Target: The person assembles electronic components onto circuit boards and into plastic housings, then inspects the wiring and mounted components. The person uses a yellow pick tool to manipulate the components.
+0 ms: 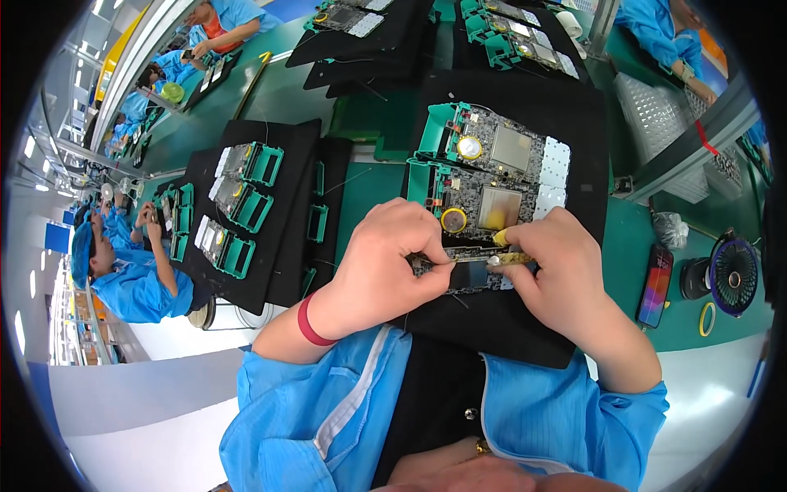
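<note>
My left hand (381,258), with a red band at the wrist, is closed in a pinch at the near circuit board (471,279). Between my two hands runs a thin pale strip (472,260), either a wire or a narrow part; its left end is at my left fingertips. My right hand (561,271) is closed over the board's right part, thumb and finger around a small yellowish piece (515,258) whose kind is unclear. The fingers partly hide this board. Just beyond lie two more circuit boards (525,176) with round coin cells, silver shields and green plastic frames (433,131).
Black mats (590,123) with more boards (238,205) lie left and at the back on the green table. To the right are a phone (656,285), a small fan (732,277), a tape roll (707,318) and a metal post (689,156). Co-workers in blue sit left and far.
</note>
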Motion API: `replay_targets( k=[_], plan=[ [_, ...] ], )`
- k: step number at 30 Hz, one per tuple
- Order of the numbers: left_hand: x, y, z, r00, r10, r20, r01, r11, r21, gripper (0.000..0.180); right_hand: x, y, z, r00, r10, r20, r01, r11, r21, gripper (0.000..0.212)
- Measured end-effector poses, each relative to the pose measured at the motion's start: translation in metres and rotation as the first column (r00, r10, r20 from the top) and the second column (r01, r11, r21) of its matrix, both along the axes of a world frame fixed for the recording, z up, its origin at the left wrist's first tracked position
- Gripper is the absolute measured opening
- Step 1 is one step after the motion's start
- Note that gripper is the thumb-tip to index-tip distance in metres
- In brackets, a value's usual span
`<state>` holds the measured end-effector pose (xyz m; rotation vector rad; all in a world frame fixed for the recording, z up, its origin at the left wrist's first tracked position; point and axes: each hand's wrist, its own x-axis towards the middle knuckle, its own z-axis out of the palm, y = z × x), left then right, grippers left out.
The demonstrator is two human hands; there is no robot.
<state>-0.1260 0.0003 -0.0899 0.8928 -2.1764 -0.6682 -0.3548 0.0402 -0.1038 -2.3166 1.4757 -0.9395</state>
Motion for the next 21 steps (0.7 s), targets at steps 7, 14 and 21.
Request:
replay_targets(
  k=[7, 14, 21],
  plan=[
    [-0.002, -0.005, 0.004, 0.998, -0.051, 0.031, 0.05, 0.998, 0.034, 0.017, 0.001, 0.002, 0.006, 1.0, 0.03, 0.009, -0.028, 0.987, -0.16, 0.029],
    [-0.001, -0.002, 0.01, 0.991, -0.091, 0.1, 0.083, 0.993, 0.08, 0.018, 0.013, 0.005, 0.008, 0.998, 0.043, -0.047, -0.052, 0.976, -0.21, 0.027],
    [-0.001, 0.002, 0.007, 0.991, -0.069, 0.116, 0.061, 0.996, 0.068, 0.019, 0.018, 0.005, 0.003, 0.996, 0.075, -0.04, -0.082, 0.969, -0.234, 0.023]
  ],
)
